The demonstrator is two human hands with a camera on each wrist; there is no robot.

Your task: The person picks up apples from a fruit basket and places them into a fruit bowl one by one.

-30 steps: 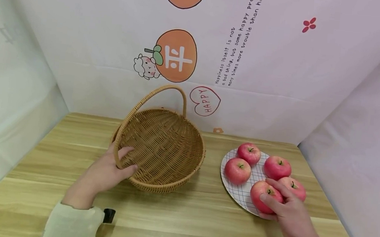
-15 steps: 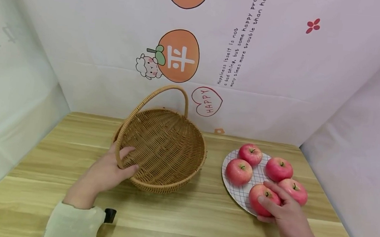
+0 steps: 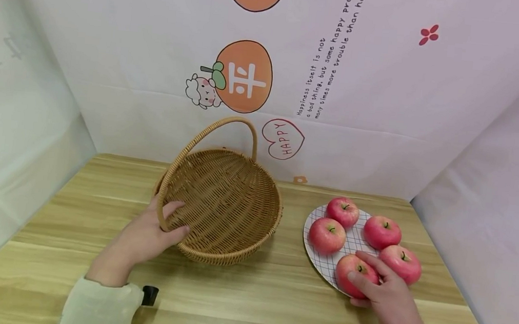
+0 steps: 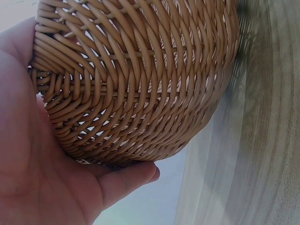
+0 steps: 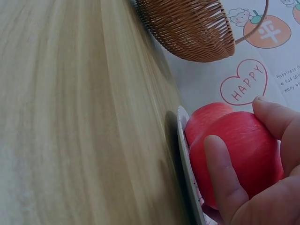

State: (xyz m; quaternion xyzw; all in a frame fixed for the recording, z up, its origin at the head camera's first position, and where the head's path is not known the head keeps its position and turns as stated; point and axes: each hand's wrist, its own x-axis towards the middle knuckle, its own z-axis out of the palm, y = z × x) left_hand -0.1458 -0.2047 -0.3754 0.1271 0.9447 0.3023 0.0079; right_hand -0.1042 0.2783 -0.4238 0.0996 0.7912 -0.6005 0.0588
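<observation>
Wood-grain table, cartoon-print backdrop behind. Head view: wicker basket is held at its near rim by the left hand, thumb inside, fingers curled under the weave. Five red apples are seen on a checked plate; the nearest apple is covered by the right hand, fingers curled over its top. Versus a second ago, that apple and hand are shifted slightly toward the basket and the grip is closed tighter; it is not lifted yet, so pickup is judged just starting.

Left wrist view: basket wall is cupped by palm and fingers; contact is firm.

Right wrist view: apple is pinched between thumb and fingers, resting against the plate edge, with a second apple behind.
</observation>
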